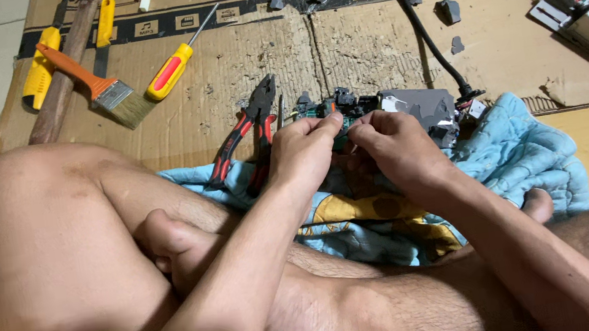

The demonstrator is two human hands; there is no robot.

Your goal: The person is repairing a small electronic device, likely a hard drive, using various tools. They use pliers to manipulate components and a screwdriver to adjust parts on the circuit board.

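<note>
Both hands pinch at a small green circuit board with black parts: left hand and right hand closed on it, mid-disassembly; red-and-black pliers lie just left. Next move likely needs fine fingertip prying.

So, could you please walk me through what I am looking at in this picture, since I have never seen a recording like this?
There is no machine here. The one picture comes from a camera worn on a person's head, looking down at their own bare hands and crossed legs as they sit on the floor.

The left hand and the right hand meet over a small electronic part, a green circuit board with a grey casing, and both pinch at it. What exactly the fingertips grip is too small to tell.

The part rests at the edge of a light blue cloth spread on flattened cardboard. Beside the left hand lie red-and-black pliers. Further off lie a paintbrush with an orange handle, a red-and-yellow screwdriver, a wooden handle and a black cable.
</note>
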